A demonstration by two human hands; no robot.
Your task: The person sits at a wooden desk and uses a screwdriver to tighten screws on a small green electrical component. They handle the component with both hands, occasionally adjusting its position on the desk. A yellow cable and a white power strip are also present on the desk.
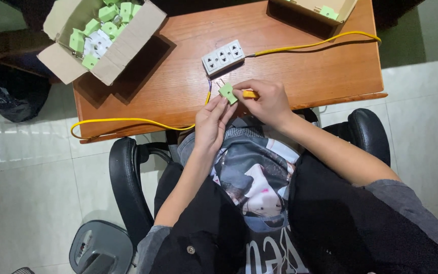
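**Green plug held at the near edge, tool tip against it**

Head view: You sit at a wooden table [300, 66], both hands meeting at its near edge. Your left hand [211, 124] pinches a small green plug [227, 93] between thumb and fingertips, its two metal prongs pointing toward the far side. Your right hand [267, 101] has its fingers curled tight round a yellow-handled tool [250, 94], apparently a small screwdriver, with the tip touching the plug. I judge you are in the middle of working on the plug; the next move calls for a steady pinch and the tip kept seated.

Counted: one white power strip [223, 57] with three outlets just beyond your hands, one yellow cable [310, 45] running from it, two cardboard boxes, the far-left box [122, 45] holding many green plugs, too heaped to count, and the far-right box [320, 7] showing one.
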